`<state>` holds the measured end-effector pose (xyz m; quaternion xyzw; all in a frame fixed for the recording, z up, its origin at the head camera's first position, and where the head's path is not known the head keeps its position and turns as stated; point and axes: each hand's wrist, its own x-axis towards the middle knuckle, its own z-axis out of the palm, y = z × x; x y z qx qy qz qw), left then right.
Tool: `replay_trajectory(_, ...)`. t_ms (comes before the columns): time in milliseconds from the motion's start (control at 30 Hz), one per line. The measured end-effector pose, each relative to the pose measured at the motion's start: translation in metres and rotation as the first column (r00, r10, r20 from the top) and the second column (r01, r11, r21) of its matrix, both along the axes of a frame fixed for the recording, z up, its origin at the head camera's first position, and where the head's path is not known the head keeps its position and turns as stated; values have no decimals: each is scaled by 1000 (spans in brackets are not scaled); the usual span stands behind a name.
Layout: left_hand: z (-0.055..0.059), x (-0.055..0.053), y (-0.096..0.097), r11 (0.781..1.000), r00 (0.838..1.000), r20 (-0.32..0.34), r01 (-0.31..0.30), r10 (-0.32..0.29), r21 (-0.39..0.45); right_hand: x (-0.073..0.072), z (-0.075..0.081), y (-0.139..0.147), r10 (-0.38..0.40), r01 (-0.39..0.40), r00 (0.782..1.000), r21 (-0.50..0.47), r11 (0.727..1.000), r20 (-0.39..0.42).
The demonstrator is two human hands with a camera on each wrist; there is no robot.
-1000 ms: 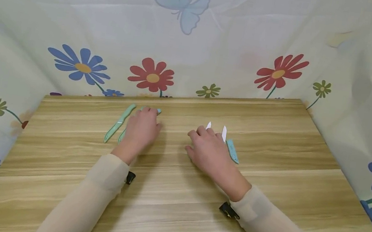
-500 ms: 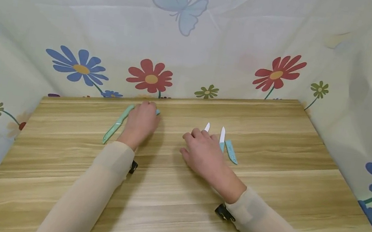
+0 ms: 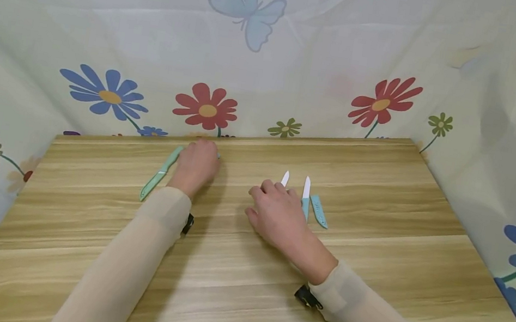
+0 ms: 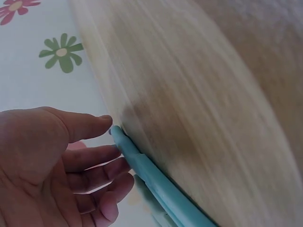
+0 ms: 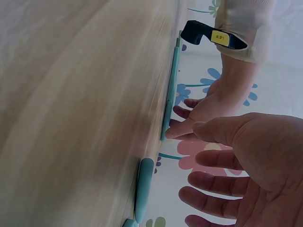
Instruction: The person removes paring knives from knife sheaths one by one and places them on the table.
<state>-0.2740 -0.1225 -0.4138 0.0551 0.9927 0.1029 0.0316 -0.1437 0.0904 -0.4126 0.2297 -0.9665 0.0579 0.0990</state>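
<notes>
Here, the left hand (image 3: pixel 198 166), thumb and loosely bent fingers parted, meets a slim teal piece (image 4: pixel 156 179) at the table's (image 3: pixel 240 290) far left (grip-free, though contact is unclear), beside a green knife (image 3: pixel 160 174). Rightward, the right hand (image 3: pixel 277 213), fingers spread, holding nothing, partly hides a white-bladed knife (image 3: pixel 285 177).

On the bench (image 3: pixel 229 294), one knife (image 3: pixel 160 175) lies left of the left hand (image 3: pixel 197 166), another knife (image 3: pixel 306 196) right of the right hand (image 3: pixel 282 214), a sheath (image 3: pixel 319 211) farther right.
</notes>
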Motion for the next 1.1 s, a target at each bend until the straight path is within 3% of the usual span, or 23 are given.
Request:
replay_trajectory(567,-8,-8,3,999,1000,10,-28,29,-40,-3,-3,-2,-3,3,1000,5,1000,24)
replay_trajectory(1100,-8,-10,4,994,993,73,-101,98,40,-9,-3,-10,-25,24,998,12,1000,66)
